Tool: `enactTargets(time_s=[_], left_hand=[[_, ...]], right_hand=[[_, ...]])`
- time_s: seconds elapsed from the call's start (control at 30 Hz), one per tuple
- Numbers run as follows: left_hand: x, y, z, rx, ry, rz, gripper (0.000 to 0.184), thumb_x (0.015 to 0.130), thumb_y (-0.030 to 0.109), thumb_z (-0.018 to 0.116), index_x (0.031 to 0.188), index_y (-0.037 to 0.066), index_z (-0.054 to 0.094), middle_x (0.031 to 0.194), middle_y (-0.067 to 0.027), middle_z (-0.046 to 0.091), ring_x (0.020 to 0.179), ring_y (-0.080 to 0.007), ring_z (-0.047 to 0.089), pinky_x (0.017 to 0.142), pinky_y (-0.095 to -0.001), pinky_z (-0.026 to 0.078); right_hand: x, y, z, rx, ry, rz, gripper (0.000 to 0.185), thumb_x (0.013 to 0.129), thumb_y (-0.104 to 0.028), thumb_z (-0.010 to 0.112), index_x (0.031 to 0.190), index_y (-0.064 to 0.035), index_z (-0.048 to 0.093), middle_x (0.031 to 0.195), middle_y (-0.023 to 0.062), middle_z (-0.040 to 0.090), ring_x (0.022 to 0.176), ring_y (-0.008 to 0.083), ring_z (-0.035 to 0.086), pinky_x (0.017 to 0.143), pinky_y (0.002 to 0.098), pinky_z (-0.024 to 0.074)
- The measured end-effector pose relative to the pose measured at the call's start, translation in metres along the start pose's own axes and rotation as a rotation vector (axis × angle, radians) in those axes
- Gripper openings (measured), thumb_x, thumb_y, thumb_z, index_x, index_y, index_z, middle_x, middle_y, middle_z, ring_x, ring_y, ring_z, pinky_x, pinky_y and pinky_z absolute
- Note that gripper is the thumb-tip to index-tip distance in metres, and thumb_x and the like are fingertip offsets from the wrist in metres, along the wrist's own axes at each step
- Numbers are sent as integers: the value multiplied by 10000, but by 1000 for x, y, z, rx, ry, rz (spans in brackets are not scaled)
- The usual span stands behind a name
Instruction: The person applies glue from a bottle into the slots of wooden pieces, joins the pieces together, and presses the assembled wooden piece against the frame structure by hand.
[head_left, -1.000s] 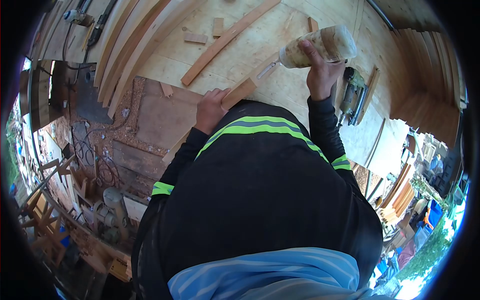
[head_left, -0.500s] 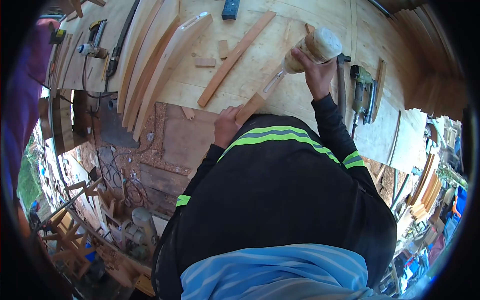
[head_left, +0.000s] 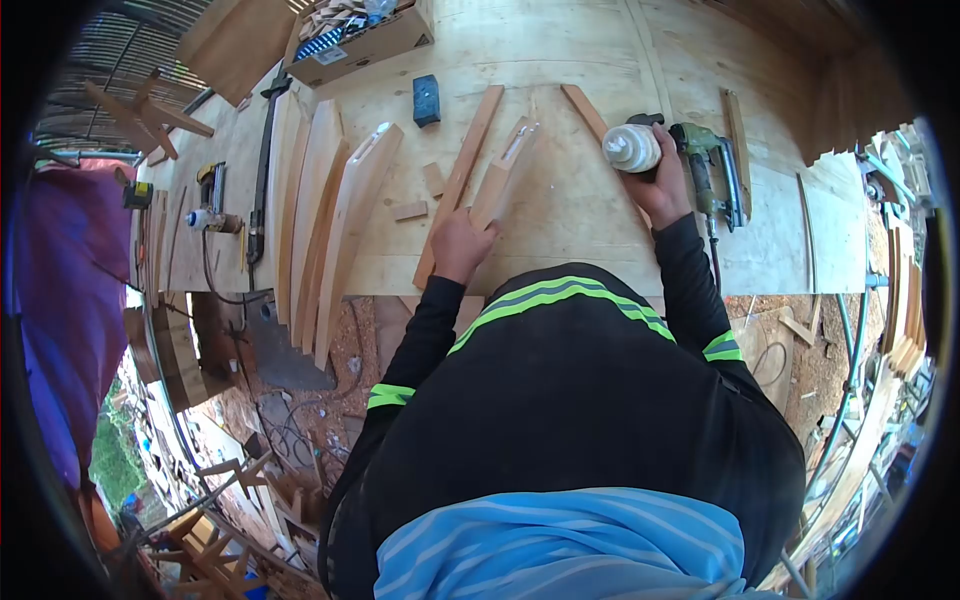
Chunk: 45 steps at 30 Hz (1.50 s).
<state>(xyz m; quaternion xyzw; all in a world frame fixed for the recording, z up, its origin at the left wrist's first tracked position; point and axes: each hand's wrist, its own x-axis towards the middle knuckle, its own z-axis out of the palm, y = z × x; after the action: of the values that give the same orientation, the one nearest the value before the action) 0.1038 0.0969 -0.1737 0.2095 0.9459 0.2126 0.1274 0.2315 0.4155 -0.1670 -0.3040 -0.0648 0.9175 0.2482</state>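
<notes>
My left hand point(head_left: 464, 246) is wrapped round the lower end of a pale wooden piece point(head_left: 492, 190), whose far end has a slot with white glue in it. My right hand point(head_left: 662, 188) grips a glue bottle point(head_left: 632, 148), its white nozzle end turned up toward the camera, over the right side of the table. A long reddish strip point(head_left: 462, 180) lies just left of the wooden piece. Another strip point(head_left: 590, 112) runs partly beneath the bottle and my right hand. Two small blocks point(head_left: 410, 211) lie left of my left hand.
Curved wooden pieces point(head_left: 345, 215) lie at the left, one with glue at its tip. A dark blue block point(head_left: 426, 100) and a cardboard box point(head_left: 365, 50) are farther back. A nail gun point(head_left: 712, 165) lies right of my right hand.
My right hand has turned the bottle from nozzle-down over the slot to nozzle-up and moved it away rightward. The slotted piece now points more directly away from me. The view has shifted.
</notes>
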Motion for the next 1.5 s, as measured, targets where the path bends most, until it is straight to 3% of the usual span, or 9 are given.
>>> enactTargets(time_s=[0.4, 0.57, 0.8, 0.97, 1.13, 1.23, 1.33, 1.43, 1.5], left_hand=[[22, -18, 13, 1, 94, 162, 622, 798, 533, 755, 1175, 40, 719, 1031, -199, 742, 975, -357, 721, 849, -450, 566], [12, -61, -19, -136, 269, 143, 500, 848, 294, 784, 1230, -8, 671, 1025, -163, 742, 923, -292, 713, 833, -399, 569], [-66, -149, -51, -103, 329, -252, 439, 861, 226, 749, 1242, 22, 669, 990, -141, 743, 880, -258, 700, 812, -375, 568], [-122, -178, -52, -153, 420, -382, 460, 823, 212, 754, 1239, 32, 678, 945, -142, 746, 859, -267, 720, 794, -384, 578], [-126, -180, -60, -212, 485, -386, 378, 868, 165, 755, 1210, 23, 678, 923, -97, 744, 794, -163, 693, 730, -295, 555], [-99, -173, -67, -250, 438, -332, 376, 873, 183, 760, 1201, 18, 678, 920, -112, 743, 806, -177, 696, 746, -303, 558], [-17, -143, -69, -167, 307, -66, 417, 878, 220, 767, 1223, 10, 664, 958, -131, 740, 835, -213, 704, 767, -328, 567], [99, -94, -43, -115, 264, 141, 637, 855, 347, 798, 1330, -17, 580, 1179, -209, 691, 1057, -327, 680, 924, -436, 545], [186, -73, -11, 11, 435, 367, 805, 828, 431, 808, 1400, -42, 496, 1260, -270, 645, 1173, -410, 631, 1034, -485, 495]], right_hand=[[78, 15, 20, 276, -55, 269, 460, 980, -232, 664, 1328, 55, 574, 1351, 241, 591, 1238, 396, 599, 1049, 463, 553], [198, 39, 49, 358, -191, 485, 422, 972, -191, 601, 1347, 2, 574, 1323, 225, 589, 1221, 395, 593, 1039, 465, 550], [339, 95, 53, 586, 30, 614, 390, 967, -241, 608, 1290, -23, 633, 1286, 219, 618, 1193, 408, 626, 973, 466, 597], [332, 95, 52, 697, 99, 708, 495, 972, -317, 578, 1361, -12, 578, 1398, 213, 547, 1281, 421, 566, 1068, 520, 539], [223, 78, 54, 317, 48, 365, 757, 1026, -404, 453, 1621, -70, 125, 1604, 212, 281, 1511, 454, 262, 1214, 719, 227], [125, 44, 56, 461, -101, 429, 684, 1030, -348, 448, 1567, -5, 200, 1615, 277, 260, 1537, 418, 247, 1229, 706, 216], [33, 36, 80, -29, -104, 55, 720, 1010, -351, 506, 1555, 6, 201, 1593, 283, 288, 1523, 420, 272, 1237, 680, 232], [2, -5, 45, 604, -388, 358, 700, 995, -352, 537, 1520, 10, 250, 1558, 283, 304, 1434, 426, 388, 1225, 632, 296], [-45, -8, 65, 635, -543, 378, 735, 978, -455, 549, 1454, 56, 319, 1555, 234, 309, 1318, 376, 488, 988, 524, 548]])
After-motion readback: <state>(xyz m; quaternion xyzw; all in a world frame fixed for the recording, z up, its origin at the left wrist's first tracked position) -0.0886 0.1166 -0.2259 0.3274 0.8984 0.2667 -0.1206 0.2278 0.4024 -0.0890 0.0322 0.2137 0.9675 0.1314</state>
